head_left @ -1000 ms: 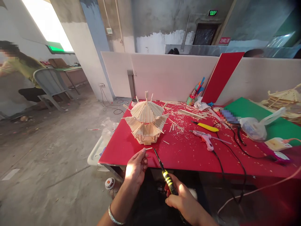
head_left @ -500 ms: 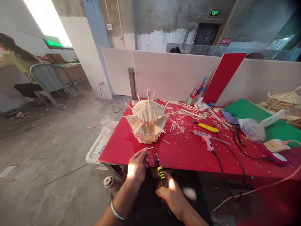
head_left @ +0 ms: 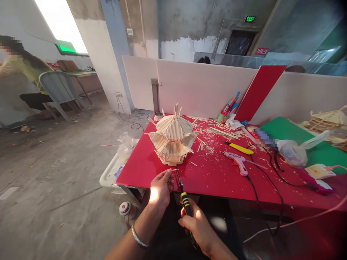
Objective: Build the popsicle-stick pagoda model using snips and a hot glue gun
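Fingertips (head_left: pixel 169 172) of the left hand (head_left: pixel 161 186) pinch a thin stick (head_left: pixel 174 170); the right hand (head_left: pixel 195 220) grips a yellow-banded tool (head_left: pixel 185 200), tip at the stick's end. A loose pinch could let it twist; a forward slip could knock the pagoda model (head_left: pixel 175 139) just beyond on the red table (head_left: pixel 138 175)

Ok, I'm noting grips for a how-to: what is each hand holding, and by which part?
The left hand pinches a thin stick by one end; the right hand grips a hand tool by its yellow-striped handle.
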The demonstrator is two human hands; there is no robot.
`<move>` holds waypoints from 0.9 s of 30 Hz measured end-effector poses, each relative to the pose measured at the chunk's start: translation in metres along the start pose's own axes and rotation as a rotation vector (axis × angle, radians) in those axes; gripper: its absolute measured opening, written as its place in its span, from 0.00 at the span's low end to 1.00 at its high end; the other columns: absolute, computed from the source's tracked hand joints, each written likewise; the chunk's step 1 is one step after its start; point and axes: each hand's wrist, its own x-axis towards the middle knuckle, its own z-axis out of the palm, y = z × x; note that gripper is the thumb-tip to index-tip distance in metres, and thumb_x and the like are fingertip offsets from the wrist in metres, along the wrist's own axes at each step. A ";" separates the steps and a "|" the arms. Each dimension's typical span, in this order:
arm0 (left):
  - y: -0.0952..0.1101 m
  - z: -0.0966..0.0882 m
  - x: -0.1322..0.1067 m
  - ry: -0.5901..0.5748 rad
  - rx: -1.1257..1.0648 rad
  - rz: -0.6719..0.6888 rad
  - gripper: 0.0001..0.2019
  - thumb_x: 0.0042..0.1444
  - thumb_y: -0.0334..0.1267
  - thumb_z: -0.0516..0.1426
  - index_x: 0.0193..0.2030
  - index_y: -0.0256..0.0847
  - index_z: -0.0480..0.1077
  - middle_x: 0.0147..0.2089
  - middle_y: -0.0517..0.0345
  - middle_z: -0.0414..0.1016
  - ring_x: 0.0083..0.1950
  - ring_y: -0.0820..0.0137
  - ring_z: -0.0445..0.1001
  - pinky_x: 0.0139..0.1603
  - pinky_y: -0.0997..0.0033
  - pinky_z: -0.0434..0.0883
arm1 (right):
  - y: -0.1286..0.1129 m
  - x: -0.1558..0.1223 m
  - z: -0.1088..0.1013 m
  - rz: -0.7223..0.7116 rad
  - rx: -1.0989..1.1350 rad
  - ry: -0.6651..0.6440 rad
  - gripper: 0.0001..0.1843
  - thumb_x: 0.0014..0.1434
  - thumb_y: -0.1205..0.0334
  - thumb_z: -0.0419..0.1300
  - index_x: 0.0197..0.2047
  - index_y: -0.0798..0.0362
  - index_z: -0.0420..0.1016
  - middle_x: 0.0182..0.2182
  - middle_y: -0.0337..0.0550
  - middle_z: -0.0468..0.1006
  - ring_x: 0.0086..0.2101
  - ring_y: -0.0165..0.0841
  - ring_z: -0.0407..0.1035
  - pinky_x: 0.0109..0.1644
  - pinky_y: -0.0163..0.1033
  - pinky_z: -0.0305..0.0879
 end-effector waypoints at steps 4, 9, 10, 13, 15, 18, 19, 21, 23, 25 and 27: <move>0.000 0.000 0.000 0.001 -0.008 -0.004 0.23 0.26 0.43 0.74 0.28 0.34 0.73 0.22 0.60 0.73 0.19 0.80 0.63 0.16 0.81 0.56 | 0.001 -0.001 -0.002 0.013 0.014 -0.003 0.17 0.39 0.64 0.57 0.37 0.50 0.63 0.23 0.29 0.61 0.22 0.26 0.53 0.27 0.33 0.50; -0.002 -0.001 0.001 -0.009 0.007 0.009 0.22 0.30 0.43 0.74 0.29 0.33 0.73 0.22 0.61 0.72 0.19 0.80 0.64 0.16 0.81 0.56 | 0.003 -0.002 -0.004 0.012 0.018 0.019 0.18 0.39 0.65 0.57 0.37 0.50 0.65 0.23 0.30 0.62 0.23 0.26 0.55 0.27 0.33 0.51; -0.002 -0.001 0.001 -0.009 0.004 0.007 0.22 0.31 0.42 0.74 0.30 0.33 0.73 0.23 0.60 0.73 0.19 0.80 0.64 0.16 0.81 0.56 | 0.003 -0.001 -0.003 0.014 0.026 0.027 0.18 0.39 0.65 0.57 0.37 0.50 0.65 0.23 0.30 0.62 0.22 0.26 0.55 0.26 0.33 0.51; -0.001 -0.001 0.000 -0.012 -0.014 -0.005 0.18 0.37 0.39 0.72 0.33 0.34 0.73 0.25 0.60 0.74 0.19 0.80 0.65 0.17 0.81 0.58 | -0.001 0.003 0.002 0.011 0.049 0.069 0.17 0.39 0.63 0.57 0.37 0.50 0.65 0.23 0.29 0.62 0.21 0.25 0.54 0.25 0.33 0.50; 0.003 -0.002 0.001 -0.012 -0.009 -0.037 0.13 0.42 0.35 0.68 0.34 0.35 0.72 0.24 0.59 0.74 0.19 0.79 0.67 0.18 0.81 0.60 | -0.006 0.008 0.005 -0.007 0.056 0.099 0.17 0.39 0.63 0.57 0.37 0.50 0.66 0.21 0.29 0.61 0.21 0.26 0.53 0.25 0.33 0.50; 0.012 -0.004 0.005 -0.046 0.067 -0.097 0.08 0.45 0.29 0.64 0.33 0.34 0.72 0.23 0.57 0.74 0.19 0.76 0.68 0.17 0.80 0.62 | -0.013 0.015 0.010 -0.005 0.047 0.118 0.17 0.40 0.62 0.57 0.38 0.51 0.67 0.18 0.28 0.60 0.19 0.26 0.53 0.24 0.33 0.49; 0.015 -0.005 0.007 -0.081 0.121 -0.111 0.07 0.45 0.28 0.64 0.32 0.33 0.72 0.23 0.55 0.74 0.19 0.76 0.68 0.16 0.79 0.62 | -0.014 0.016 0.010 0.008 0.039 0.120 0.18 0.39 0.62 0.57 0.38 0.51 0.67 0.17 0.28 0.59 0.19 0.26 0.52 0.23 0.33 0.48; 0.023 -0.008 0.011 -0.173 0.279 -0.107 0.05 0.45 0.29 0.64 0.29 0.33 0.72 0.22 0.54 0.74 0.17 0.75 0.67 0.13 0.79 0.60 | -0.016 0.018 0.012 0.042 0.022 0.123 0.18 0.39 0.61 0.57 0.38 0.51 0.67 0.16 0.27 0.59 0.18 0.25 0.52 0.22 0.33 0.48; 0.030 -0.013 0.017 -0.235 0.452 -0.046 0.05 0.46 0.32 0.63 0.26 0.33 0.72 0.19 0.56 0.72 0.13 0.76 0.64 0.11 0.79 0.56 | -0.018 0.018 0.013 0.079 0.011 0.136 0.17 0.39 0.60 0.57 0.37 0.51 0.65 0.15 0.26 0.58 0.17 0.25 0.51 0.22 0.32 0.48; 0.036 -0.019 0.024 -0.245 0.578 0.041 0.05 0.48 0.34 0.62 0.26 0.34 0.73 0.17 0.60 0.69 0.10 0.76 0.60 0.09 0.78 0.51 | -0.019 0.017 0.014 0.113 -0.004 0.159 0.16 0.39 0.60 0.57 0.35 0.50 0.64 0.14 0.26 0.57 0.17 0.25 0.51 0.21 0.32 0.49; 0.041 -0.024 0.033 -0.211 0.669 0.134 0.04 0.50 0.33 0.60 0.28 0.35 0.76 0.15 0.62 0.68 0.09 0.75 0.58 0.10 0.77 0.50 | -0.022 0.018 0.015 0.141 -0.017 0.184 0.15 0.38 0.60 0.56 0.34 0.50 0.63 0.14 0.26 0.58 0.16 0.24 0.52 0.21 0.31 0.49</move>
